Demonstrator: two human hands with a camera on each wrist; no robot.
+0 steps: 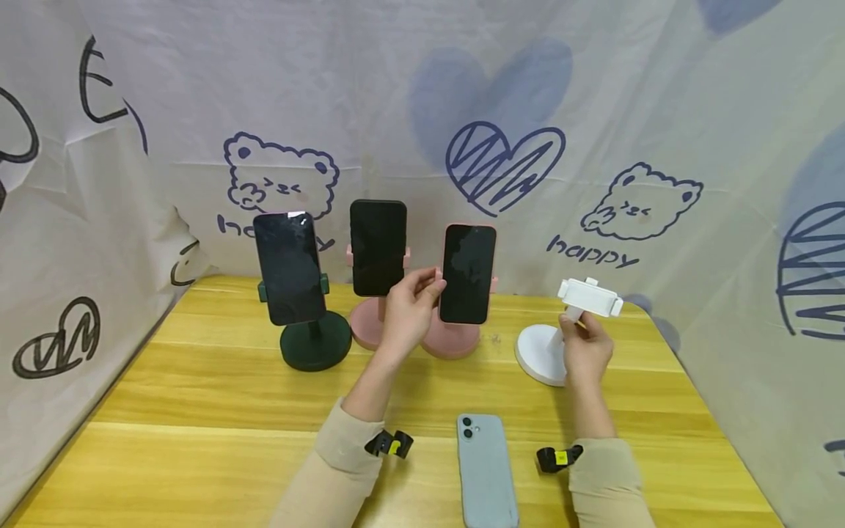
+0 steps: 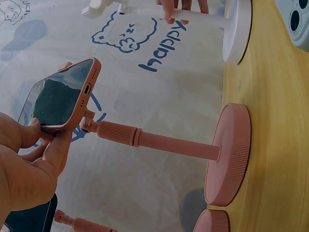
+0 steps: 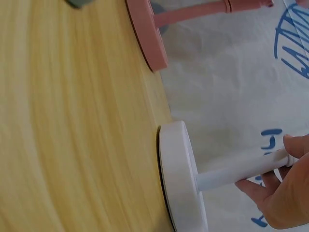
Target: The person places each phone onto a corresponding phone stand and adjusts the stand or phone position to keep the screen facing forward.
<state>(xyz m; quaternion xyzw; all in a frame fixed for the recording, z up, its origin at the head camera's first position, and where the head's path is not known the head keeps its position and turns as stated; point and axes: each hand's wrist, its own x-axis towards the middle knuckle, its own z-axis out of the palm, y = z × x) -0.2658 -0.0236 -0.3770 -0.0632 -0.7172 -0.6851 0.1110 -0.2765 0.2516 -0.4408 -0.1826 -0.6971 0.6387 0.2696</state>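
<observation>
My left hand (image 1: 407, 315) holds the left edge of a phone (image 1: 468, 275) in a pink case, mounted upright on a pink phone stand (image 1: 452, 345). In the left wrist view the thumb lies at the screen's edge, and the fingers reach around behind the phone (image 2: 58, 101). Farther right, my right hand (image 1: 590, 356) grips the pole of a white phone stand (image 1: 590, 298), just below its holder, which has no phone in it. The right wrist view shows fingers around the white pole (image 3: 224, 175), with the round base (image 3: 179, 179) standing on the table.
A pale blue phone (image 1: 488, 469) lies back up at the front, between the forearms. Left of my left hand stand a dark green stand (image 1: 315, 345) and another pink stand (image 1: 364, 323), each bearing a phone. Behind the wooden table (image 1: 218, 411) hangs a printed cloth (image 1: 396, 88).
</observation>
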